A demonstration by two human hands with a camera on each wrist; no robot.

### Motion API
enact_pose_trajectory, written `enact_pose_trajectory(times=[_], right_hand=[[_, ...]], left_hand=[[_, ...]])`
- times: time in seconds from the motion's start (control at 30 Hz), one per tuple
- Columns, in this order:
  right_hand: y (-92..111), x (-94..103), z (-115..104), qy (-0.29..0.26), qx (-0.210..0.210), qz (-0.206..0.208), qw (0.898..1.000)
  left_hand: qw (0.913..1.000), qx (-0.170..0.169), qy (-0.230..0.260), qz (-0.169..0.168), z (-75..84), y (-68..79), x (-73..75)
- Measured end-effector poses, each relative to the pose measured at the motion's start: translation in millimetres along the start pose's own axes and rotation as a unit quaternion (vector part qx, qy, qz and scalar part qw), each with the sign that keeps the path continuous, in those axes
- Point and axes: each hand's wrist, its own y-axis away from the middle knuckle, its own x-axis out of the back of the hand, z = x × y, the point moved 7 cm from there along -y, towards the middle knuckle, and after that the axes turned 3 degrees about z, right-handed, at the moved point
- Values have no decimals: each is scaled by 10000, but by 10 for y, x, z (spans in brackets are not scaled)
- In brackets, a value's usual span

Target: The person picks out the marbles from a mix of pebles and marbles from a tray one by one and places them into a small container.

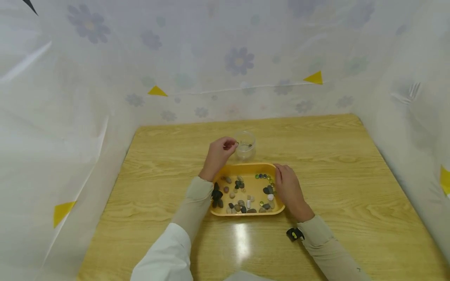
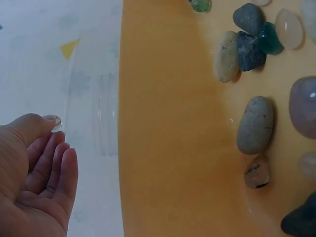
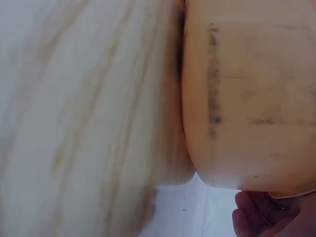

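My left hand (image 1: 219, 154) pinches a small, shiny, clear glass piece (image 2: 57, 128) between thumb and fingertip. It is at the left side of a round clear plastic cup (image 1: 245, 153), fingertips right at the rim. A few small dark bits show inside the cup. Below it stands a yellow tray (image 1: 242, 168) with stones and glass beads spread over its floor. My right hand (image 1: 290, 191) grips the tray's right rim near the far corner. In the right wrist view, curled fingers (image 3: 249, 212) show below the tray wall.
Glass beads (image 1: 265, 176) form a curved row at the tray's upper right. Dark stones (image 1: 216, 194) cluster at its left end, partly behind the left wrist. A black strap piece (image 1: 294, 234) sits at the right cuff. Pale plastic sheeting (image 1: 239, 89) surrounds the wooden table (image 1: 351, 187).
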Motion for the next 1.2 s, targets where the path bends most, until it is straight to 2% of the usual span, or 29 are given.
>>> enact_pose_trajectory(times=[0.3,0.67,0.9,1.1,1.2], right_hand=[[-5,-22,-7,-48,-1,-51,10000],[-13,-21,24,13,-21,-5,10000],[-28,19,15,-10,39,49,10000],[-26,16,-3,-24,69,46,10000],[-24,9,1,-69,97,47,9999]], left_hand=[[9994,213,-201,-179,-146,-20,-135],[9992,294,-264,-61,-191,-19,-100],[9986,42,-430,-296,-82,-106,-85],[9939,-377,-778,-680,162,-241,-21],[9920,-521,-815,-813,277,-244,3]])
